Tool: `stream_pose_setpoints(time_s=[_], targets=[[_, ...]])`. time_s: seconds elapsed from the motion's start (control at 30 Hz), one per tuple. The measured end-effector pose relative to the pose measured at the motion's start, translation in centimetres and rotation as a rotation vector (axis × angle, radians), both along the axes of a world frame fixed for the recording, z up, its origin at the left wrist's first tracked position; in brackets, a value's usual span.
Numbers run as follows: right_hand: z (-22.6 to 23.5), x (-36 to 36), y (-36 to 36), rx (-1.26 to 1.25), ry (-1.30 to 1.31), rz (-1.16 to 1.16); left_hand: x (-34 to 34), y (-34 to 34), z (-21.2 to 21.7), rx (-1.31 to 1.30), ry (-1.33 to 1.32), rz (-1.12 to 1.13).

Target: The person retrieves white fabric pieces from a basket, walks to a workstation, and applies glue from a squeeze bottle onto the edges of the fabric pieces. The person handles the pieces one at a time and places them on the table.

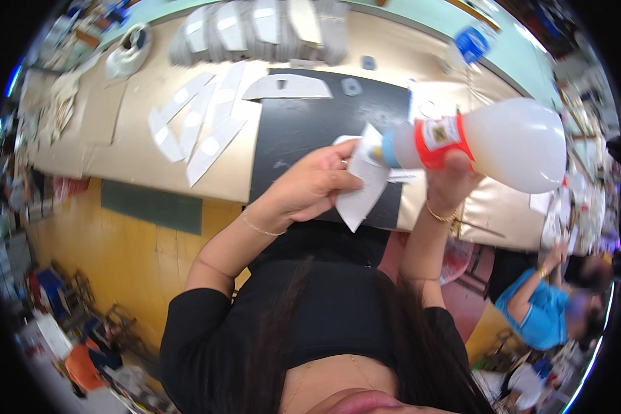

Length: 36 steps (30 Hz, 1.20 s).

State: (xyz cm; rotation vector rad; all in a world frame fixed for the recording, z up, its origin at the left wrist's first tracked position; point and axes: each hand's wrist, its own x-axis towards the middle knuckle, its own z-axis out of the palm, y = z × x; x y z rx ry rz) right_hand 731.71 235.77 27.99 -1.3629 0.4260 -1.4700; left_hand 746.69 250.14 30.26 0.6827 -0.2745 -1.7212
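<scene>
My left hand (pixel 319 181) pinches a white cut piece (pixel 363 188) above the front of the black mat (pixel 297 131). My right hand (pixel 451 181) is wrapped round a translucent plastic bottle (pixel 514 146) with a red label band and a pale liquid inside. The bottle lies tilted on its side, its light blue neck and tip pointing left and meeting the upper part of the white piece. Whether liquid comes out of the tip cannot be seen. Beyond my hands, a white curved piece (pixel 286 87) with a small dark notch rests across the mat's far edge.
Several white pieces with pale patches (pixel 199 114) lie spread left of the mat. Stacks of similar pieces (pixel 255 31) line the table's far side. A white bag (pixel 128 52) stands far left; a blue-topped container (pixel 470 45) stands far right. A person in blue (pixel 535 310) is at lower right.
</scene>
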Motion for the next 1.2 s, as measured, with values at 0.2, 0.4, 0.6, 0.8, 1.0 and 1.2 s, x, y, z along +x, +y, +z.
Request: stream_pose_setpoints(time_s=[0.2, 0.4, 0.6, 0.8, 1.0, 1.2], targets=[[-0.5, -1.8, -0.9, 0.225, 0.031, 0.173, 4.8, 3.3, -3.0, 0.008, -0.341, -0.04], [-0.3, -1.4, -1.2, 0.228, 0.07, 0.169, 15.4, 11.2, -7.2, 0.315, -1.221, -0.232], [-0.3, -0.1, -0.6, 0.17, 0.119, 0.164, 18.4, 15.0, -7.2, 0.749, -1.416, -0.226], [-1.0, -1.3, -0.9, 0.256, 0.003, 0.204, 16.4, 13.7, -7.7, 0.6, -2.187, 0.048], [0.1, -1.1, -0.8, 0.189, -0.032, 0.115, 5.6, 3.6, -9.2, -0.055, -1.726, 0.144], [0.5, -3.9, -0.4, 0.153, 0.033, -0.054, -0.9, -0.8, -10.8, -0.16, -1.977, 0.147]])
